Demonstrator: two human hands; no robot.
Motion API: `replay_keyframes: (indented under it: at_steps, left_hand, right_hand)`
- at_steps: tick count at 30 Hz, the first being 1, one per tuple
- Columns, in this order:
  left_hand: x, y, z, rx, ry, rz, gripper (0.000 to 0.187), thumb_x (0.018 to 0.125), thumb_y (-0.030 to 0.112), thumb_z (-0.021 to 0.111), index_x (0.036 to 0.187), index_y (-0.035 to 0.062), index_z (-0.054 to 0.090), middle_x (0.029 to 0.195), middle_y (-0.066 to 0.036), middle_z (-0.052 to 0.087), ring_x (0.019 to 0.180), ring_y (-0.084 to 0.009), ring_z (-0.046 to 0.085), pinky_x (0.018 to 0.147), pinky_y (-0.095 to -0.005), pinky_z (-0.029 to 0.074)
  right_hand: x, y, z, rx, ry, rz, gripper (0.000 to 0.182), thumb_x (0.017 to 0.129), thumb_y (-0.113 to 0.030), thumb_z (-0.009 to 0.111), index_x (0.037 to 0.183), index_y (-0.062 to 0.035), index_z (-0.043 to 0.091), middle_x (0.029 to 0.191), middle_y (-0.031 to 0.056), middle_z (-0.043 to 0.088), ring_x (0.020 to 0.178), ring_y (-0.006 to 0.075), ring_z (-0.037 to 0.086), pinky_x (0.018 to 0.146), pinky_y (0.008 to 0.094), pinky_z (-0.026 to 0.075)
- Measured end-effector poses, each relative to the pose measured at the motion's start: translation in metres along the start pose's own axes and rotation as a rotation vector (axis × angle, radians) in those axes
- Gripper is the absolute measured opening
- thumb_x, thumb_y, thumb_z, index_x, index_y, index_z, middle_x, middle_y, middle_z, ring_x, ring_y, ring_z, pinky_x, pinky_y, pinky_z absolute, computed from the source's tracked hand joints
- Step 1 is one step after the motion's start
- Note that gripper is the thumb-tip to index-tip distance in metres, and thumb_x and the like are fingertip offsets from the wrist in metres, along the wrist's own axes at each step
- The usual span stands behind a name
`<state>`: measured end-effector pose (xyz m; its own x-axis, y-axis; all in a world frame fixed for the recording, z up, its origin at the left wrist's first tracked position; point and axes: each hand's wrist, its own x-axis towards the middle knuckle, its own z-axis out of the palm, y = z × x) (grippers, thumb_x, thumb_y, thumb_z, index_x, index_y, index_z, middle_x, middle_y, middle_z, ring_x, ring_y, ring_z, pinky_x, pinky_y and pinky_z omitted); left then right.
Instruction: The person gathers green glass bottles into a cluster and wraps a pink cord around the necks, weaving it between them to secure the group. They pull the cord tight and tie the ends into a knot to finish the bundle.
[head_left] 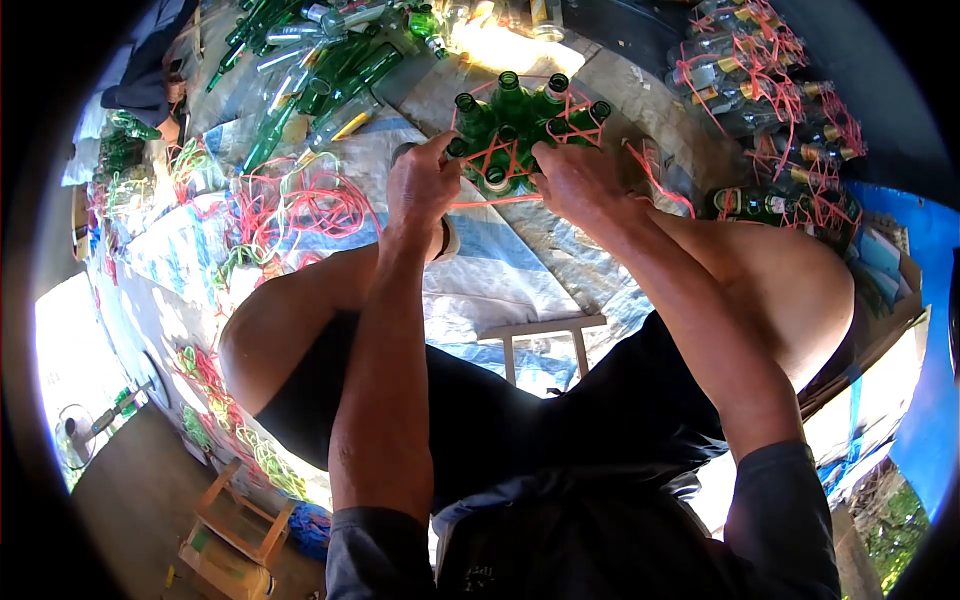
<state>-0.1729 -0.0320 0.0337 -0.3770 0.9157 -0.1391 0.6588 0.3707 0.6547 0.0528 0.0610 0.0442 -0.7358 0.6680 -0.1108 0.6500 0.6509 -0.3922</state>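
Note:
A cluster of green glass bottles [510, 103] stands upright on the ground in front of me, with red plastic string [500, 201] laced around the necks. At its left side, my left hand [424, 182] is closed on the string, right beside a bottle neck [457, 148]. My right hand [580, 182] has its fingers curled at the near right bottles, also closed on the string. A length of it stretches between both hands, and another trails off to the right. The fingertips are partly hidden.
Loose bottles [340, 80] lie piled at the upper left. Tangled red string [305, 210] spreads over the sheet at left. Tied bundles of clear bottles [745, 70] are stacked at upper right, near a lying green bottle [745, 204]. A wooden stool [235, 535] stands at lower left.

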Motion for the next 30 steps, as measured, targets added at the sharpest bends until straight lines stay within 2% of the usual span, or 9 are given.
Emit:
replay_keyframes:
  at_steps: [10, 14, 19, 24, 25, 27, 30]
  left_hand:
    - [-0.006, 0.002, 0.002, 0.139, 0.065, 0.075, 0.036, 0.088, 0.021, 0.073, 0.124, 0.0163, 0.074, 0.096, -0.021, 0.074, 0.090, -0.0419, 0.071, 0.079, -0.0510, 0.055]
    - [-0.017, 0.007, 0.007, 0.153, 0.080, 0.023, 0.036, 0.088, 0.022, 0.072, 0.124, 0.0175, 0.074, 0.094, -0.022, 0.074, 0.090, -0.0425, 0.071, 0.080, -0.0528, 0.055]
    - [-0.031, 0.018, 0.012, 0.161, 0.077, -0.023, 0.037, 0.089, 0.024, 0.068, 0.125, 0.0183, 0.074, 0.091, -0.023, 0.074, 0.087, -0.0429, 0.072, 0.079, -0.0537, 0.057]
    - [-0.048, 0.023, 0.039, 0.102, 0.119, -0.009, 0.040, 0.087, 0.025, 0.065, 0.124, 0.0127, 0.075, 0.088, -0.026, 0.073, 0.082, -0.0453, 0.072, 0.076, -0.0551, 0.058]
    - [-0.053, 0.027, 0.047, 0.077, 0.143, 0.003, 0.037, 0.086, 0.024, 0.065, 0.119, 0.0108, 0.075, 0.086, -0.026, 0.073, 0.081, -0.0456, 0.072, 0.075, -0.0565, 0.057]
    - [-0.059, 0.035, 0.062, 0.082, 0.202, 0.085, 0.033, 0.088, 0.024, 0.073, 0.117, 0.0080, 0.075, 0.073, -0.019, 0.071, 0.068, -0.0391, 0.071, 0.062, -0.0485, 0.056]
    - [-0.069, 0.056, 0.088, 0.013, 0.175, 0.008, 0.021, 0.090, 0.025, 0.071, 0.100, 0.0071, 0.073, 0.070, -0.017, 0.070, 0.066, -0.0392, 0.071, 0.059, -0.0482, 0.055]
  right_hand:
    - [0.001, 0.003, -0.010, -0.061, -0.063, -0.046, 0.016, 0.088, -0.017, 0.072, 0.099, -0.0056, 0.067, 0.084, 0.0171, 0.072, 0.081, 0.0380, 0.072, 0.068, 0.0520, 0.054]
    - [0.002, 0.007, -0.010, -0.065, -0.045, -0.091, 0.015, 0.087, -0.013, 0.071, 0.098, -0.0053, 0.067, 0.084, 0.0168, 0.072, 0.081, 0.0382, 0.072, 0.069, 0.0527, 0.054]
    - [0.001, 0.015, -0.016, -0.084, -0.072, -0.119, 0.015, 0.085, -0.008, 0.070, 0.100, -0.0049, 0.066, 0.091, 0.0170, 0.072, 0.088, 0.0385, 0.072, 0.073, 0.0525, 0.055]
    - [0.000, 0.034, -0.029, -0.129, -0.113, -0.173, 0.024, 0.082, -0.004, 0.073, 0.106, -0.0072, 0.068, 0.099, 0.0156, 0.070, 0.097, 0.0385, 0.070, 0.077, 0.0508, 0.055]
    - [0.001, 0.039, -0.032, -0.143, -0.112, -0.193, 0.025, 0.082, -0.004, 0.074, 0.107, -0.0079, 0.069, 0.099, 0.0153, 0.070, 0.097, 0.0387, 0.070, 0.078, 0.0506, 0.056]
    - [0.005, 0.051, -0.038, -0.172, -0.111, -0.231, 0.028, 0.082, -0.005, 0.075, 0.109, -0.0093, 0.070, 0.099, 0.0148, 0.069, 0.097, 0.0390, 0.070, 0.078, 0.0504, 0.056]
    - [0.014, 0.071, -0.047, -0.203, -0.077, -0.252, 0.031, 0.082, -0.003, 0.072, 0.111, -0.0121, 0.073, 0.101, 0.0146, 0.069, 0.098, 0.0383, 0.070, 0.080, 0.0495, 0.056]
